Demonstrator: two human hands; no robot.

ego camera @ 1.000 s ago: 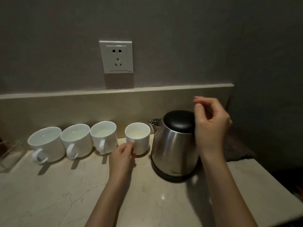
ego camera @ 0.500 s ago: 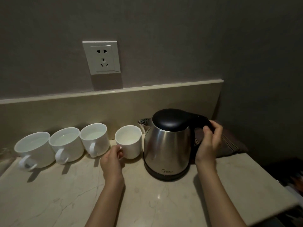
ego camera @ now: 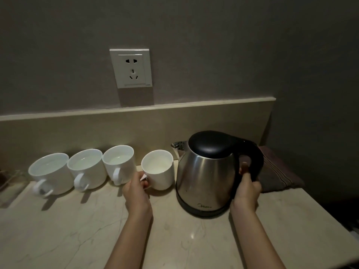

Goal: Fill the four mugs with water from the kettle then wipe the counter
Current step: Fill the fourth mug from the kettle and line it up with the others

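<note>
Four white mugs stand in a row along the backsplash on the marble counter (ego camera: 77,230). Three of them, the left mug (ego camera: 50,172), second mug (ego camera: 87,168) and third mug (ego camera: 120,162), hold water. My left hand (ego camera: 137,191) grips the handle of the fourth mug (ego camera: 160,169), rightmost in the row; I cannot tell whether it holds water. Right of it stands a steel kettle (ego camera: 206,175) with a black lid, spout toward the wall. My right hand (ego camera: 246,189) is closed around its black handle. The kettle rests on the counter.
A folded brown striped cloth (ego camera: 277,171) lies behind and right of the kettle, against the corner. A wall socket (ego camera: 131,67) sits above the backsplash ledge. The counter's right edge drops off near the cloth. Something transparent is at the far left edge.
My right hand came down from above the lid and took hold of the kettle handle. My left hand stayed on the fourth mug's handle. The view shifted slightly.
</note>
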